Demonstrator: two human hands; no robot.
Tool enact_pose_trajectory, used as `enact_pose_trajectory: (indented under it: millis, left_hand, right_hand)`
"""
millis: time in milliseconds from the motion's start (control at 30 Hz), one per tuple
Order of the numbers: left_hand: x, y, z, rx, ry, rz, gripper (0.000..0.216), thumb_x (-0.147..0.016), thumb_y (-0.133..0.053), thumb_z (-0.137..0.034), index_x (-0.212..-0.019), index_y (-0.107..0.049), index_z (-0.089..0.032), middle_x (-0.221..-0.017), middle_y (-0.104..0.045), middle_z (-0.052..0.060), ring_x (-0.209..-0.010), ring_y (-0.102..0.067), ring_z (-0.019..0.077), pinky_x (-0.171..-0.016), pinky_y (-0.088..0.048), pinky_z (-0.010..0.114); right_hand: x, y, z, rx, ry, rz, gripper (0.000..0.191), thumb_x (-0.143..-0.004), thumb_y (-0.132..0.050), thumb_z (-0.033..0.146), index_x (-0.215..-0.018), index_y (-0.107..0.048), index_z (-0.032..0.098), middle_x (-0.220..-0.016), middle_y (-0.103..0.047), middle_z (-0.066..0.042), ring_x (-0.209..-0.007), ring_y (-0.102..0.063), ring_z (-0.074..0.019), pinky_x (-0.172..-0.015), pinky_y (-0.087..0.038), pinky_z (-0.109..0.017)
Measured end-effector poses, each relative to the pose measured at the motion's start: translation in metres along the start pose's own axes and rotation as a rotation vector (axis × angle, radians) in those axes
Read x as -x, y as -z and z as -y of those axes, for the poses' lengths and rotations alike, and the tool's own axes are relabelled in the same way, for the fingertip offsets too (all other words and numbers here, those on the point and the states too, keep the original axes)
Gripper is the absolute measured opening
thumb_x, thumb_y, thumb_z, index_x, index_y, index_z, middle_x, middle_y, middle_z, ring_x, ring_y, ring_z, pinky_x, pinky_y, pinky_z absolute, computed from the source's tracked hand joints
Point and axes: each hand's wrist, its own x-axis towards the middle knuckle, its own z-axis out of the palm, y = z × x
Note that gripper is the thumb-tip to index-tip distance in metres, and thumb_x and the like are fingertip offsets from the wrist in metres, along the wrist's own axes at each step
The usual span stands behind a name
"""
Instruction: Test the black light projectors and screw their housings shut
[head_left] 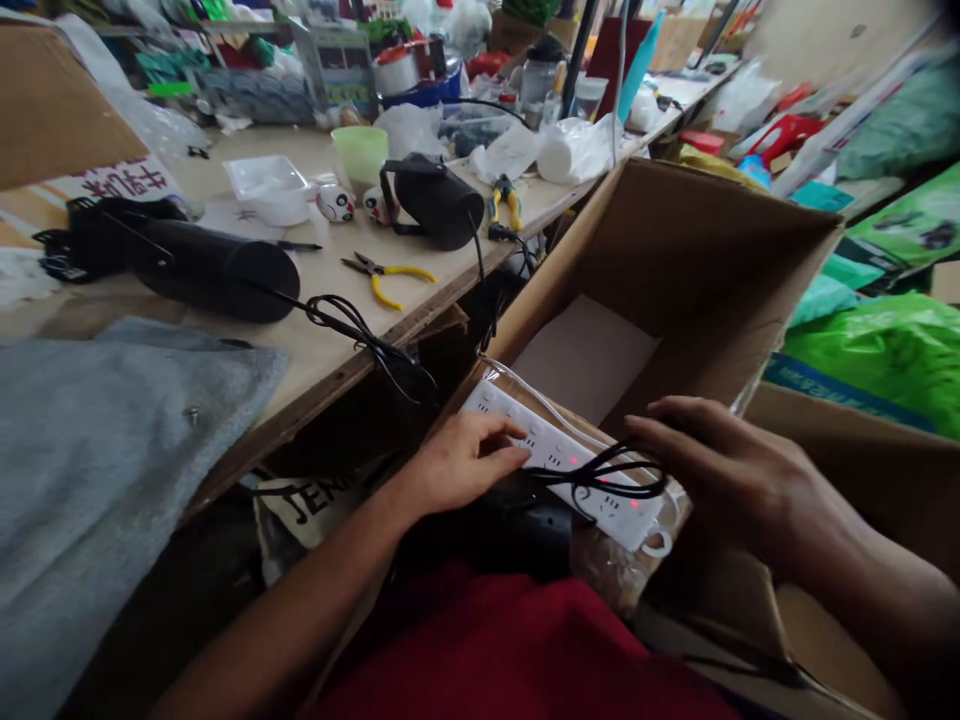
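A coiled black cable (600, 478) lies across a white power strip (495, 402), which has several red lights lit. My left hand (461, 460) is at the cable's left end, thumb and forefinger slightly apart and nothing visible between them. Over the loop's right end hovers my right hand (742, 480), fingers stretched out and loosely bent; its thumb side is partly hidden. Below the cable, close to my body, rests a dark cylindrical lamp-like housing (536, 535), mostly covered by my left hand and shadow.
An open cardboard box (697, 240) stands beyond the power strip. On the workbench (322, 355) are two black cylindrical housings with cords (217, 270), yellow-handled pliers (386, 280), and a green cup (360, 155). Grey cloth (112, 450) covers the left side; green bags (885, 350) are at right.
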Motion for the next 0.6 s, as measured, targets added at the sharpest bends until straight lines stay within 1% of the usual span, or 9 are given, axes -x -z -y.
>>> enact_pose_trajectory:
  millis: [67, 167, 200, 267, 333, 433, 500, 533, 600]
  left_hand:
    - [0.007, -0.005, 0.015, -0.167, 0.04, -0.005, 0.023, -0.071, -0.068, -0.03, -0.091, -0.073, -0.019, -0.075, -0.07, 0.005, -0.068, -0.063, 0.0209, -0.061, -0.046, 0.028]
    - [0.018, -0.022, 0.034, -0.241, 0.086, 0.008, 0.042, -0.05, -0.083, -0.034, -0.088, -0.071, -0.02, -0.076, -0.07, 0.006, -0.071, -0.063, 0.0268, -0.064, -0.045, 0.032]
    - [0.021, -0.029, 0.039, -0.257, 0.102, -0.003, 0.043, -0.047, -0.084, -0.032, -0.086, -0.071, -0.02, -0.076, -0.07, 0.007, -0.073, -0.064, 0.029, -0.067, -0.045, 0.034]
    - [0.026, -0.039, 0.046, -0.269, 0.135, -0.034, 0.031, -0.054, -0.08, -0.026, -0.081, -0.068, -0.019, -0.075, -0.07, 0.008, -0.077, -0.064, 0.0314, -0.072, -0.045, 0.037]
    - [0.028, -0.04, 0.051, -0.249, 0.169, -0.071, 0.024, -0.06, -0.071, -0.019, -0.084, -0.066, -0.02, -0.078, -0.07, 0.008, -0.083, -0.064, 0.0312, -0.076, -0.045, 0.039]
    - [0.03, -0.028, 0.055, -0.172, 0.226, -0.075, 0.03, -0.061, -0.066, -0.014, -0.09, -0.063, -0.018, -0.081, -0.069, 0.008, -0.081, -0.065, 0.0272, -0.073, -0.049, 0.036]
    - [0.031, -0.014, 0.053, -0.062, 0.281, -0.039, 0.029, -0.064, -0.064, -0.016, -0.093, -0.061, -0.016, -0.072, -0.066, 0.003, -0.065, -0.065, 0.0211, -0.062, -0.051, 0.033]
    - [0.032, -0.007, 0.05, 0.028, 0.315, -0.023, 0.029, -0.065, -0.065, -0.017, -0.093, -0.059, -0.016, -0.07, -0.064, 0.001, -0.059, -0.064, 0.0179, -0.059, -0.052, 0.03]
    - [0.03, 0.006, 0.04, 0.289, 0.377, -0.05, 0.032, -0.062, -0.07, -0.015, -0.093, -0.059, -0.015, -0.07, -0.064, -0.001, -0.055, -0.064, 0.0139, -0.056, -0.051, 0.026]
  right_hand:
    - [0.027, 0.005, -0.008, 0.046, -0.134, -0.067, 0.025, -0.092, -0.044, 0.02, -0.11, -0.061, 0.018, -0.111, -0.059, -0.014, -0.089, -0.064, -0.0214, -0.067, -0.054, -0.031]
    - [0.057, 0.008, -0.009, 0.128, -0.306, -0.154, 0.021, -0.091, -0.046, 0.023, -0.103, -0.063, 0.018, -0.111, -0.061, -0.015, -0.091, -0.064, -0.0225, -0.07, -0.054, -0.032]
    - [0.065, 0.007, -0.009, 0.154, -0.37, -0.177, 0.02, -0.091, -0.046, 0.023, -0.101, -0.063, 0.019, -0.112, -0.061, -0.015, -0.094, -0.064, -0.0238, -0.073, -0.055, -0.034]
    - [0.079, 0.001, -0.008, 0.193, -0.507, -0.247, 0.017, -0.088, -0.049, 0.023, -0.096, -0.064, 0.019, -0.112, -0.061, -0.015, -0.099, -0.063, -0.0268, -0.078, -0.054, -0.039]
    - [0.092, -0.008, -0.007, 0.158, -0.621, -0.289, 0.013, -0.085, -0.054, 0.023, -0.092, -0.064, 0.018, -0.109, -0.062, -0.016, -0.098, -0.063, -0.0297, -0.082, -0.052, -0.043]
    - [0.109, -0.024, -0.002, -0.142, -0.837, -0.329, 0.014, -0.082, -0.058, 0.029, -0.088, -0.062, 0.018, -0.095, -0.067, -0.013, -0.084, -0.066, -0.0267, -0.075, -0.054, -0.041]
    - [0.114, -0.036, 0.008, -0.413, -0.986, -0.334, 0.018, -0.083, -0.058, 0.036, -0.086, -0.061, 0.018, -0.081, -0.068, -0.008, -0.069, -0.065, -0.0215, -0.063, -0.055, -0.034]
    - [0.113, -0.042, 0.014, -0.533, -1.035, -0.327, 0.02, -0.084, -0.057, 0.038, -0.085, -0.061, 0.018, -0.077, -0.068, -0.007, -0.065, -0.064, -0.0196, -0.058, -0.054, -0.032]
    - [0.107, -0.053, 0.026, -0.712, -1.076, -0.309, 0.023, -0.086, -0.056, 0.039, -0.084, -0.062, 0.017, -0.072, -0.067, -0.006, -0.06, -0.062, -0.0179, -0.053, -0.052, -0.028]
